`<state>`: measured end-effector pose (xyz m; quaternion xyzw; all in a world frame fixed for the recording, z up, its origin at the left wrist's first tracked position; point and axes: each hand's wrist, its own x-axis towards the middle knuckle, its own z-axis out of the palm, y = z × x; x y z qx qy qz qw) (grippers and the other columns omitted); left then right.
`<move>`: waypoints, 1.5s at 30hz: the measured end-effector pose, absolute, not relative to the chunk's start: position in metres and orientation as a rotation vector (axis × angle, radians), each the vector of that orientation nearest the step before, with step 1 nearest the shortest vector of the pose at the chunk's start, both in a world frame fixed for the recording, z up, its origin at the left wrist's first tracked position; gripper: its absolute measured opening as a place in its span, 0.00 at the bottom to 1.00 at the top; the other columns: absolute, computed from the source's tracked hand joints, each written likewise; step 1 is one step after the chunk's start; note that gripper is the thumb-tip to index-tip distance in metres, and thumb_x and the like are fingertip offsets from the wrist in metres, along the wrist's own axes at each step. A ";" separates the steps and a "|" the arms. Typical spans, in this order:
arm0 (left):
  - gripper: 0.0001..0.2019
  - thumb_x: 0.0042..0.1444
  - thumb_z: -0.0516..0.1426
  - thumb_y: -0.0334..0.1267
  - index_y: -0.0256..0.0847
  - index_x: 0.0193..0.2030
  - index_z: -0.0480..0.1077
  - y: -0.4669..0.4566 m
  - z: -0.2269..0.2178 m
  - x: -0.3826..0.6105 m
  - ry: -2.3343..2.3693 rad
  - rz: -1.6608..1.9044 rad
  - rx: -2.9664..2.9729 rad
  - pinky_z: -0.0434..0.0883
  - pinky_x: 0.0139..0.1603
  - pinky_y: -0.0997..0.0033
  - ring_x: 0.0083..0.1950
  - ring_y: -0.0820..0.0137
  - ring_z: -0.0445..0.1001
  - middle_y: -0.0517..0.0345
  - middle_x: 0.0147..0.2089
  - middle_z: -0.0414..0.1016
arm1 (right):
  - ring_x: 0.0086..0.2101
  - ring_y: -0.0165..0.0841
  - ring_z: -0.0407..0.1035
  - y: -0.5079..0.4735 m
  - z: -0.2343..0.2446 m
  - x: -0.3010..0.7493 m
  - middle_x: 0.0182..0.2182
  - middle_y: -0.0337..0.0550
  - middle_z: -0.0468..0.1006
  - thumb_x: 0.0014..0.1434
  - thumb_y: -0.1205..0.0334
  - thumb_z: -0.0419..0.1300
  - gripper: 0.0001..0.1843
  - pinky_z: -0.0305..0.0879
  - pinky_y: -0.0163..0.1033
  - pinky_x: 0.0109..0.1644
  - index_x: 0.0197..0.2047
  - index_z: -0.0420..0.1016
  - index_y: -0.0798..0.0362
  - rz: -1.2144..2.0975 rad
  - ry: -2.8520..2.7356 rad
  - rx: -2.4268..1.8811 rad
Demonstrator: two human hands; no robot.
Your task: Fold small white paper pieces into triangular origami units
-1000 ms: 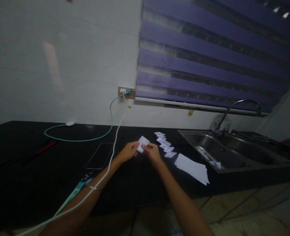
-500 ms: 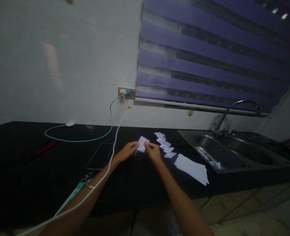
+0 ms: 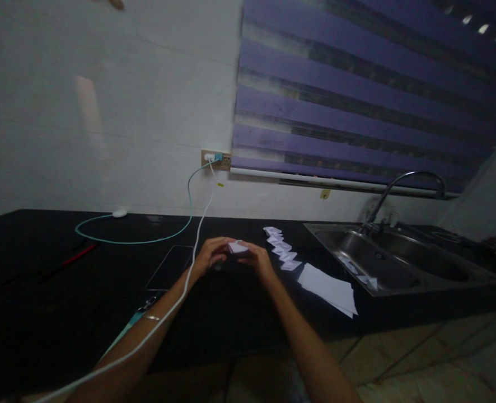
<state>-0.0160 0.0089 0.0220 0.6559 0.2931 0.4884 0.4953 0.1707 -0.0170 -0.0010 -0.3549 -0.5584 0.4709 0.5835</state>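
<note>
Between my two hands, over the black counter, is a small folded piece of white paper point(image 3: 237, 247). My left hand point(image 3: 211, 253) pinches its left side, and my right hand point(image 3: 255, 257) grips its right side with bent fingers. Part of the paper is hidden behind the fingers. To the right of my right hand runs a row of several folded white paper pieces point(image 3: 282, 249). Nearer me, beyond that row, lies a stack of flat white paper sheets point(image 3: 328, 289).
A dark phone point(image 3: 170, 267) lies left of my left forearm, beside a lanyard point(image 3: 124, 331). The white cable point(image 3: 190, 268) crosses over that forearm from the wall outlet point(image 3: 216, 159). At the right is a steel sink point(image 3: 393, 263) with a curved faucet point(image 3: 403, 178).
The paper has tipped from facing me to a flatter, lower-looking angle. Both hands have turned inward, their fingers now curled along its sides.
</note>
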 end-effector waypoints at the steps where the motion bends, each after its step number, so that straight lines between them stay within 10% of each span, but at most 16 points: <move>1: 0.15 0.46 0.63 0.40 0.38 0.41 0.77 0.010 0.021 -0.016 0.717 1.198 1.587 0.69 0.31 0.73 0.42 0.61 0.76 0.46 0.45 0.78 | 0.44 0.41 0.71 -0.018 -0.001 0.170 0.46 0.48 0.77 0.55 0.49 0.57 0.20 0.71 0.43 0.40 0.43 0.79 0.53 1.066 -1.326 -0.865; 6: 0.26 0.46 0.64 0.41 0.33 0.53 0.70 0.026 0.007 -0.009 0.784 1.183 1.555 0.69 0.30 0.72 0.29 0.68 0.75 0.51 0.34 0.79 | 0.40 0.39 0.73 -0.020 -0.001 0.166 0.39 0.47 0.80 0.55 0.53 0.60 0.17 0.69 0.43 0.45 0.44 0.78 0.55 0.737 -1.427 -0.995; 12: 0.12 0.48 0.63 0.40 0.32 0.36 0.77 0.024 0.002 -0.002 0.750 1.062 1.673 0.69 0.31 0.73 0.30 0.68 0.75 0.52 0.29 0.78 | 0.39 0.37 0.73 -0.018 -0.004 0.166 0.40 0.47 0.78 0.51 0.60 0.63 0.21 0.70 0.40 0.42 0.50 0.74 0.53 0.559 -1.391 -1.069; 16: 0.13 0.45 0.65 0.40 0.31 0.34 0.77 0.015 0.007 0.001 0.711 1.023 1.548 0.70 0.33 0.72 0.30 0.68 0.75 0.52 0.30 0.78 | 0.37 0.36 0.73 -0.018 -0.004 0.170 0.34 0.45 0.78 0.54 0.63 0.59 0.08 0.68 0.40 0.43 0.34 0.80 0.54 0.428 -1.465 -1.008; 45: 0.17 0.47 0.66 0.42 0.30 0.39 0.74 0.009 0.004 0.002 0.602 0.970 1.273 0.75 0.43 0.66 0.38 0.66 0.77 0.45 0.38 0.78 | 0.35 0.38 0.75 -0.017 -0.009 0.170 0.32 0.45 0.81 0.53 0.60 0.60 0.10 0.70 0.42 0.41 0.36 0.79 0.55 0.511 -1.351 -1.139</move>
